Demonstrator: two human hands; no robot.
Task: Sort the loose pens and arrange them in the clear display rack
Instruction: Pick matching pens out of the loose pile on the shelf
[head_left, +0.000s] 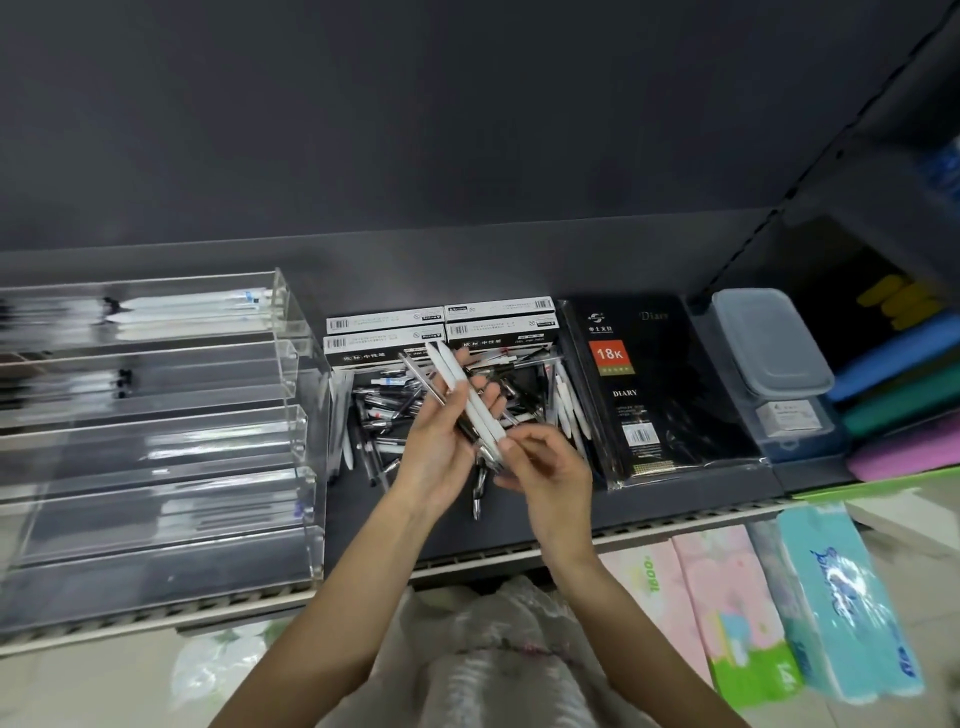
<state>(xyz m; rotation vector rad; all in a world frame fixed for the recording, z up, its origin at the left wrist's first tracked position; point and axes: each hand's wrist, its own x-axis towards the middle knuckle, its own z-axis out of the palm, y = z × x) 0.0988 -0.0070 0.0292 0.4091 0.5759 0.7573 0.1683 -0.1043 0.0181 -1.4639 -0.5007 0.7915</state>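
Note:
A pile of loose pens (384, 410), black, clear and white, lies on the dark shelf in front of white pen boxes. My left hand (441, 441) holds a bundle of pens (470, 395), two of them white, slanting up to the left. My right hand (545, 467) pinches the lower end of that bundle, fingers closed on it. The clear display rack (156, 441) stands at the left, stepped in several tiers. White pens lie in its top tier and dark pens in the tier below; the lower tiers are blurred.
White pen boxes (441, 327) sit behind the pile. A black diary pack (660, 395) lies to the right, then a clear lidded box (774, 353) and coloured folders (904, 395). Tissue packs (831, 608) lie below the shelf edge.

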